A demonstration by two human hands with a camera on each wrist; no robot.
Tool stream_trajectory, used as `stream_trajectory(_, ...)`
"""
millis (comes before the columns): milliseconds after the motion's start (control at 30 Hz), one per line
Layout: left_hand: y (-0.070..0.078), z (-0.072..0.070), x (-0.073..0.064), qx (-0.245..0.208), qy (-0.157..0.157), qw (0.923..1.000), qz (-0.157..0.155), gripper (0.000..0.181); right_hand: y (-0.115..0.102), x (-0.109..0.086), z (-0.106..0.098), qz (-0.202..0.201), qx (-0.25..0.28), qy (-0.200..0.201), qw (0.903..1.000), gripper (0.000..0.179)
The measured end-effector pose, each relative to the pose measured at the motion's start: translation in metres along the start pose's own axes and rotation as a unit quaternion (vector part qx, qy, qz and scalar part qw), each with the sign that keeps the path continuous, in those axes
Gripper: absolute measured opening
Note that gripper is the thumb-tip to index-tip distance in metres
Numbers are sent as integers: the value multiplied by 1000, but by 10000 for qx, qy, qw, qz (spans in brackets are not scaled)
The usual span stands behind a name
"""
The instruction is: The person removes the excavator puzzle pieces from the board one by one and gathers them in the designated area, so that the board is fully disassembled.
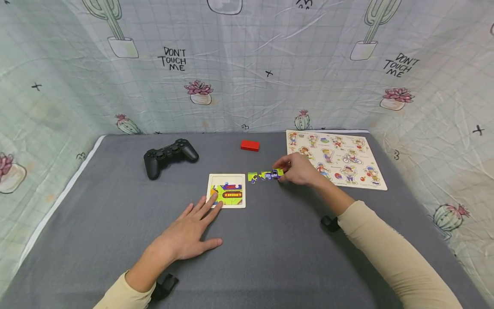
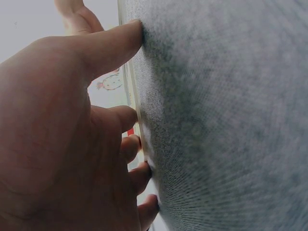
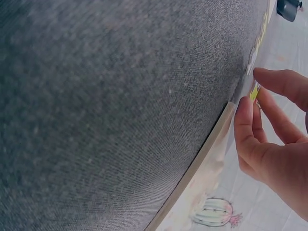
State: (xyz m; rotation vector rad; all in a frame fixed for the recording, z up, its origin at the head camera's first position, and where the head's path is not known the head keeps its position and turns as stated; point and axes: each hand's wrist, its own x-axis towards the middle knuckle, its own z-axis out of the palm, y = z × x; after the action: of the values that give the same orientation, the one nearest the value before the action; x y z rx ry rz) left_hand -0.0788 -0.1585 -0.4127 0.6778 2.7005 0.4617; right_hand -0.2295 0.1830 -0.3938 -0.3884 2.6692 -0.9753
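My left hand [image 1: 183, 236] lies palm down with fingers spread, its fingertips over the lower left corner of a small puzzle board [image 1: 227, 177]. The board has a pale rim and a partly assembled picture of a tracked vehicle on yellow-green. To its right my right hand [image 1: 299, 169] pinches a yellow-green and purple puzzle piece [image 1: 278, 173] between thumb and fingers. In the right wrist view that puzzle piece [image 3: 254, 93] shows as a thin yellow edge amid the fingertips. More loose puzzle pieces [image 1: 265, 175] lie in a row between board and hand.
A black game controller [image 1: 170, 155] lies at the back left. Behind the loose pieces is a red block [image 1: 250, 146]. A large illustrated board [image 1: 339, 161] lies at the back right, partly under the right hand in the head view. Patterned cloth [image 1: 247, 64] hangs behind the grey table [image 1: 270, 257].
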Motion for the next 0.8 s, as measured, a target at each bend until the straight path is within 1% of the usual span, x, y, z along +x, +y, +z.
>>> stream_trajectory(233, 0, 0, -1, 18, 4, 10000, -20, 92, 3, 1, 0, -82, -299, 68, 9995, 38)
stream_trajectory(467, 0, 1, -1, 43, 21, 10000, -2, 92, 3, 2, 2, -197, -501, 12, 9985, 38)
stream_trajectory(800, -1, 1, -1, 66, 5, 10000, -23, 93, 2, 5, 4, -360, -960, 19, 9947, 38)
